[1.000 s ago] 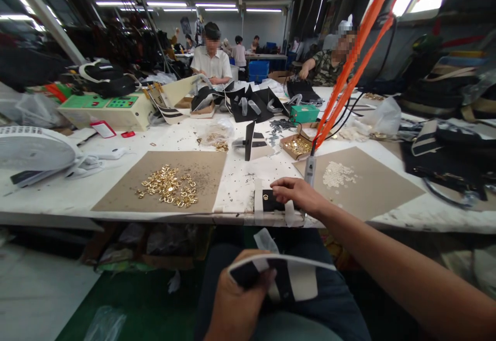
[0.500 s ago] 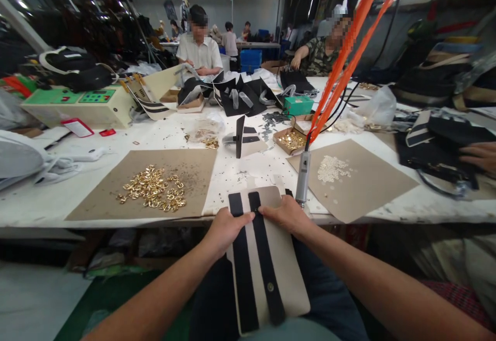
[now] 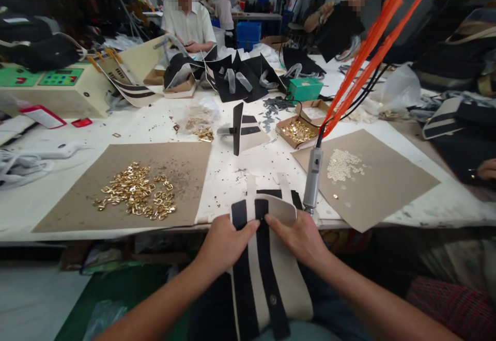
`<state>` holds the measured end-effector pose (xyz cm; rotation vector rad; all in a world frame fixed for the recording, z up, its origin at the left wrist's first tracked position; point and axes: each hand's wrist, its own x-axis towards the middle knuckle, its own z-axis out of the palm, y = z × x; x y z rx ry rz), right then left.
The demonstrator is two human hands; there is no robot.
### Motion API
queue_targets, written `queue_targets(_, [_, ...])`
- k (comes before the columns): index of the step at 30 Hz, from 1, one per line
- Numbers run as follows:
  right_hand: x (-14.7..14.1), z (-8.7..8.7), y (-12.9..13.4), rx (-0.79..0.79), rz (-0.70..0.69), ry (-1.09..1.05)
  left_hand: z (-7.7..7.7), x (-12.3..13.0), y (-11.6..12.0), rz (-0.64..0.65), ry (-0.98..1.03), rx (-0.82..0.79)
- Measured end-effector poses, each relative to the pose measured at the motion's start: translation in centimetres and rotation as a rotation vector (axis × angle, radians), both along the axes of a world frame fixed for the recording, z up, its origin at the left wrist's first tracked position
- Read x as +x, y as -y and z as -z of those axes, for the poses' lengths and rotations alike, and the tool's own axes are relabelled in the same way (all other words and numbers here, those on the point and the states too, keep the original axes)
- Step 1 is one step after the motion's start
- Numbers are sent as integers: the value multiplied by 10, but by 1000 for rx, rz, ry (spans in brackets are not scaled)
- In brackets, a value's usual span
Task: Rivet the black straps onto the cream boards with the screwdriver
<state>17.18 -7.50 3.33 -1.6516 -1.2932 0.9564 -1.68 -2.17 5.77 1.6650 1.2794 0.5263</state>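
Under my flat, closed-together fingers, I am pressing a cream-and-black striped canvas panel (image 3: 251, 279) evenly with my left hand (image 3: 227, 245) and right hand (image 3: 298, 238), bearing down on both sides alike so its black stripes stay straight.

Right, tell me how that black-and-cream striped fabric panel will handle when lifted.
The striped fabric panel looks fairly floppy, since its top edge curls over between the left hand and right hand. It looks thin, so it is probably light and likely to sag.
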Motion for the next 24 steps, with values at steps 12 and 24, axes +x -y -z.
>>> queue_targets(12, [11,-9,-62,-106,-25,400,19,15,-54,31,-20,-44])
queue_targets(24, [10,0,-64,-78,-72,541,25,20,-55,25,-49,32])
